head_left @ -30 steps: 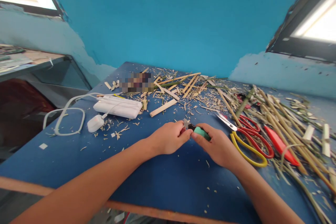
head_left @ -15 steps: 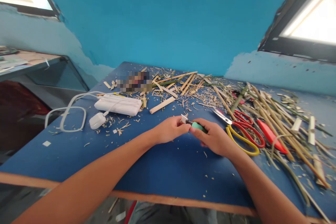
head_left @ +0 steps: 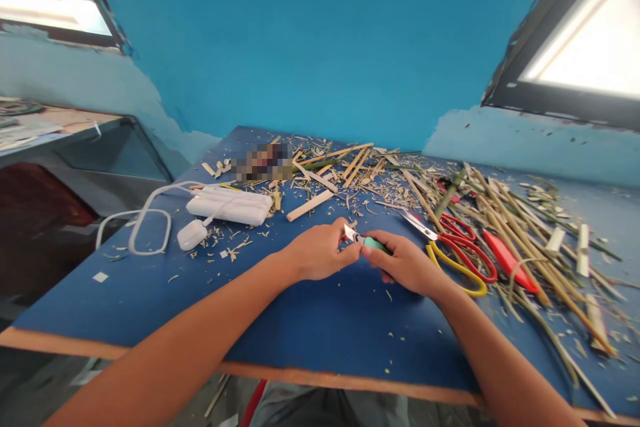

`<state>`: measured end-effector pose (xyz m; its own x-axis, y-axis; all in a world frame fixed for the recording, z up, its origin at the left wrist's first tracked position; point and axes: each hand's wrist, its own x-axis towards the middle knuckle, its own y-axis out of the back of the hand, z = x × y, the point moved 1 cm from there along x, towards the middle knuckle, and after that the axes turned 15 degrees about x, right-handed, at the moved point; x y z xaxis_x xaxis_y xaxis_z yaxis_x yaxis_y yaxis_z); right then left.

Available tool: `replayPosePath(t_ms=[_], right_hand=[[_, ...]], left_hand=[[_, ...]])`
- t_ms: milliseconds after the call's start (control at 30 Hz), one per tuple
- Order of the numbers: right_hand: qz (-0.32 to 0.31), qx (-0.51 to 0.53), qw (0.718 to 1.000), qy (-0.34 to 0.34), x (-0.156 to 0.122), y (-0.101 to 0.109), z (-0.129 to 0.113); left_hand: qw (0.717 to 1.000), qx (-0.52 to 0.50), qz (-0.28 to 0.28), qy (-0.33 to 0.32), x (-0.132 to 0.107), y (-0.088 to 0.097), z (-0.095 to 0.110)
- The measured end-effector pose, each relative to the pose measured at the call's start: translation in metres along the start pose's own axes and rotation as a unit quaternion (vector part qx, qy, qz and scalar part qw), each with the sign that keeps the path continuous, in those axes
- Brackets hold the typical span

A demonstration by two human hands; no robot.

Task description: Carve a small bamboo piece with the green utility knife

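My right hand (head_left: pixel 407 261) is wrapped round the mint-green handle of a cutter knife (head_left: pixel 376 244). Its blade points left, up against my left hand (head_left: pixel 320 250). The left fingers are curled closed beside the blade, and whatever they pinch is hidden. Both hands are just over the blue table (head_left: pixel 320 327), thumbs close together. Right of my right hand lie red-handled scissors (head_left: pixel 470 250) and yellow-handled scissors (head_left: pixel 463 271), overlapping. A red-handled tool (head_left: pixel 510 261) rests beyond them.
Bamboo strips (head_left: pixel 537 260) and shavings cover the right side and the back. A flat bamboo piece (head_left: pixel 311 205) lies ahead of my left hand. On the left are a white power strip (head_left: pixel 230 205), a white plug (head_left: pixel 192 235) and a looped cable (head_left: pixel 150 250). Behind stands a blue wall (head_left: pixel 300 40).
The view has shifted slightly, so the table things appear a little displaced. Both hands stay together with the knife blade between them, its angle slightly changed.
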<state>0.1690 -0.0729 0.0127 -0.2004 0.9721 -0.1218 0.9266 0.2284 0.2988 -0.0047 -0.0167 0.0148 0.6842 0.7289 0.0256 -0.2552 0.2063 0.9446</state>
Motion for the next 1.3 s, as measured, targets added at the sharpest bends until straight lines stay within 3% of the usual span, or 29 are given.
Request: replayPosePath(t_ms=[467,700,867,1067,1300], right_hand=[[0.033,0.008,0.999,0.023,0.000,-0.001,0.003],[0.128,-0.074,0.988,0.052,0.001,-0.006,0.006],[0.160,-0.109,0.979,0.056,0.002,-0.008,0.009],[0.245,-0.017,0.968,0.048,0.005,-0.002,0.007],[0.181,0.032,0.982,0.045,0.006,-0.003,0.007]], left_hand=[[0.992,-0.117,0.049,0.009,0.003,-0.006,0.002],[0.992,-0.116,0.039,0.017,0.006,-0.004,0.000],[0.994,-0.094,0.049,0.010,0.008,-0.004,-0.003],[0.988,-0.115,0.079,0.061,0.007,-0.010,0.002],[0.970,-0.237,0.017,0.052,0.008,-0.009,0.001]])
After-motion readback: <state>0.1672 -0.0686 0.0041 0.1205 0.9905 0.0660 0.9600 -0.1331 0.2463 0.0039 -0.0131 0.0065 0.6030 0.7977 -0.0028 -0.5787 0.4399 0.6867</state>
